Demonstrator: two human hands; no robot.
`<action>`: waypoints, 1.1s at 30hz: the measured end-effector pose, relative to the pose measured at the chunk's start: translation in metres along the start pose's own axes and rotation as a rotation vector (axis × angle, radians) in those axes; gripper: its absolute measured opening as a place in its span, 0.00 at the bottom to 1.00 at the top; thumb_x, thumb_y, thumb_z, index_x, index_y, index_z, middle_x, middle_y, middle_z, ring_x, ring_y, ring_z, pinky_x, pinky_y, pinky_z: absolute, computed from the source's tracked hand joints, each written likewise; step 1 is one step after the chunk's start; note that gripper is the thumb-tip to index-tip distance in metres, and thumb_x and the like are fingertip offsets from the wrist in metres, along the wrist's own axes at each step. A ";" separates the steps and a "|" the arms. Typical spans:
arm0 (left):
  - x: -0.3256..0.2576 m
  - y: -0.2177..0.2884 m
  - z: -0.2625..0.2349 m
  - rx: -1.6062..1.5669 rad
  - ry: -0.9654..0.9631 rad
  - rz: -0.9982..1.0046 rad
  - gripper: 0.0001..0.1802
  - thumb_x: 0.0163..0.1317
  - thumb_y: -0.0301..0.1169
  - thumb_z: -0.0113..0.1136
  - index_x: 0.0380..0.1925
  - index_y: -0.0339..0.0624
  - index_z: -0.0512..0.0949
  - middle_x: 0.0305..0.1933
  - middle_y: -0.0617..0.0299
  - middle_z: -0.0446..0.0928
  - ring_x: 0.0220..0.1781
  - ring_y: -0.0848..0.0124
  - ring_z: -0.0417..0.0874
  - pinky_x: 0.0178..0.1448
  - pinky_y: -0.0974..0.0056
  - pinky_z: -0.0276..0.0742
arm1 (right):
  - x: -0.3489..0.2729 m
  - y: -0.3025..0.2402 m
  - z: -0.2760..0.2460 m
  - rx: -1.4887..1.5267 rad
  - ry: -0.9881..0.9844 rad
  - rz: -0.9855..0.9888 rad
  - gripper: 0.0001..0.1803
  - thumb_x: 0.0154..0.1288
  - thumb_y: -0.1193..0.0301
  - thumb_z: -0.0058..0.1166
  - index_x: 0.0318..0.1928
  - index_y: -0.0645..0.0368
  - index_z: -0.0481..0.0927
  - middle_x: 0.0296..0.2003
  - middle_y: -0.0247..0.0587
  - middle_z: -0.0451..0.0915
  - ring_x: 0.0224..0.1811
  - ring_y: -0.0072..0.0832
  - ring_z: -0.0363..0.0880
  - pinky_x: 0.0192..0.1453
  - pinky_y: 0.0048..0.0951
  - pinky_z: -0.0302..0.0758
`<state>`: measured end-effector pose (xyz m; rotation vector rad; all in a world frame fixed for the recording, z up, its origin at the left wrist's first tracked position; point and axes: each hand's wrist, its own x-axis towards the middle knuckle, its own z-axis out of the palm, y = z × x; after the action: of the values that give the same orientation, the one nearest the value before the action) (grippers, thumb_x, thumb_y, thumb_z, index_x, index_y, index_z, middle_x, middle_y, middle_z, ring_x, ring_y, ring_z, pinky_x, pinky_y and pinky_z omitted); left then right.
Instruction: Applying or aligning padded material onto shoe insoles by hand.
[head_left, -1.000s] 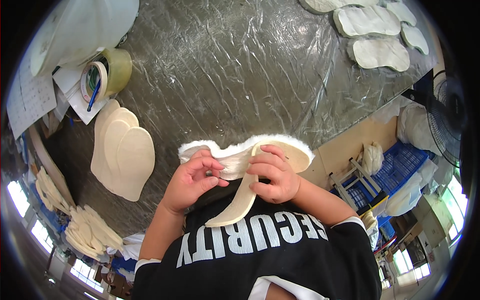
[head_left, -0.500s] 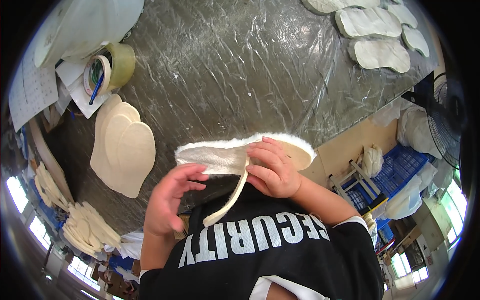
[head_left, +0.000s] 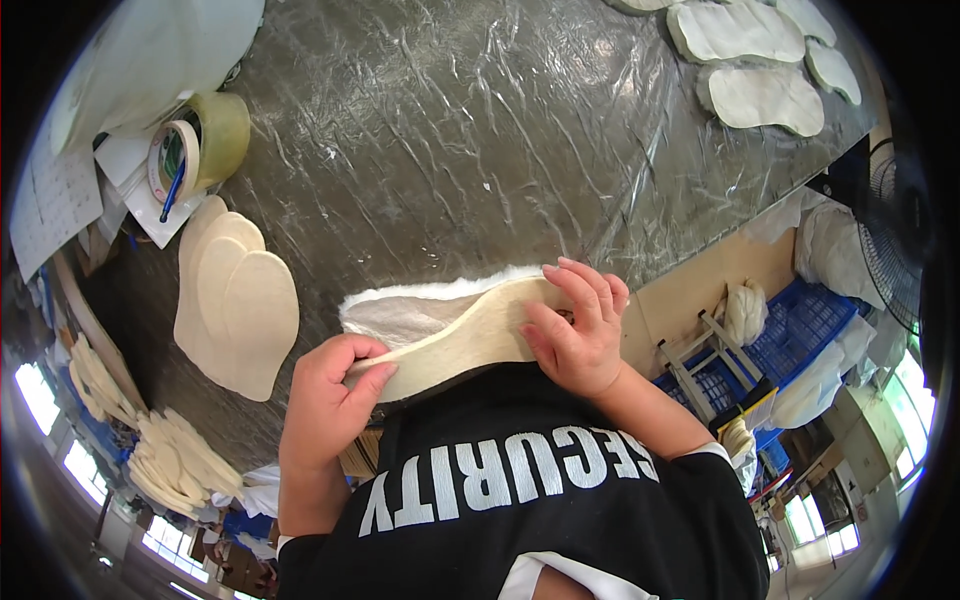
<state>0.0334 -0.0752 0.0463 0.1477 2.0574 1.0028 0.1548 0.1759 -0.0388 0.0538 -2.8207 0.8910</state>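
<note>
1. Gleaming away, the dark grey tabletop (head_left: 400,170) wears wrinkled clear film right across it.
2. White padded pieces (head_left: 768,98) are grouped at its far right, while a fanned pile of cream insoles (head_left: 262,325) lies on the left.
3. Around the room: a bright window (head_left: 38,398) at lower left, a black fan (head_left: 890,230) at the right edge.
4. Containers now! Over on the right, a blue slatted crate (head_left: 795,335) has a pale bundle (head_left: 744,314) beside its left side; how full it is, I can't tell.
5. Tape rolls (head_left: 225,138) stand on the left, a blue pen (head_left: 172,192) across the smaller one's opening.
6. And centre stage, at the near edge: a single cream insole (head_left: 455,350) over a fluffy-edged fleece piece (head_left: 410,312).
7. Left hand (head_left: 335,385) pinches its left end, thumb on top; right hand (head_left: 580,335), fingers spread and bent, touches the other end, though whether it grips I can't tell.
</note>
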 end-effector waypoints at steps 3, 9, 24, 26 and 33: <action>0.010 -0.011 0.007 0.077 0.116 0.115 0.06 0.56 0.23 0.62 0.32 0.32 0.76 0.39 0.51 0.80 0.41 0.60 0.82 0.47 0.64 0.76 | 0.001 0.001 0.001 -0.039 -0.002 -0.016 0.18 0.49 0.66 0.66 0.44 0.44 0.83 0.53 0.42 0.75 0.54 0.42 0.74 0.56 0.40 0.59; 0.015 -0.016 0.016 0.198 0.241 0.224 0.07 0.57 0.24 0.62 0.32 0.35 0.73 0.54 0.48 0.78 0.52 0.51 0.79 0.55 0.57 0.75 | 0.000 0.004 0.006 -0.144 -0.012 -0.066 0.25 0.47 0.70 0.58 0.49 0.33 0.83 0.52 0.37 0.76 0.50 0.33 0.74 0.52 0.35 0.58; 0.029 -0.025 0.006 0.105 0.090 0.290 0.09 0.59 0.27 0.62 0.30 0.36 0.71 0.51 0.44 0.80 0.48 0.52 0.82 0.52 0.58 0.77 | 0.002 -0.015 -0.003 0.026 -0.193 -0.083 0.21 0.53 0.56 0.63 0.49 0.42 0.81 0.58 0.36 0.76 0.66 0.35 0.70 0.72 0.54 0.48; 0.030 -0.025 0.008 0.091 0.106 0.271 0.09 0.59 0.26 0.62 0.31 0.36 0.72 0.50 0.45 0.80 0.46 0.53 0.82 0.51 0.58 0.77 | 0.001 -0.013 0.000 0.030 -0.244 -0.091 0.26 0.51 0.53 0.65 0.51 0.44 0.79 0.60 0.38 0.74 0.68 0.36 0.68 0.73 0.56 0.46; 0.031 -0.029 0.017 -0.003 0.229 0.148 0.07 0.58 0.24 0.63 0.31 0.34 0.74 0.46 0.47 0.82 0.43 0.60 0.85 0.49 0.61 0.79 | 0.002 -0.009 0.003 -0.007 -0.261 -0.096 0.27 0.47 0.54 0.68 0.50 0.45 0.80 0.59 0.40 0.74 0.64 0.39 0.71 0.70 0.54 0.52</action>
<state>0.0321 -0.0713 0.0005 0.1936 2.2785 1.1583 0.1532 0.1675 -0.0357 0.3238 -3.0279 0.9121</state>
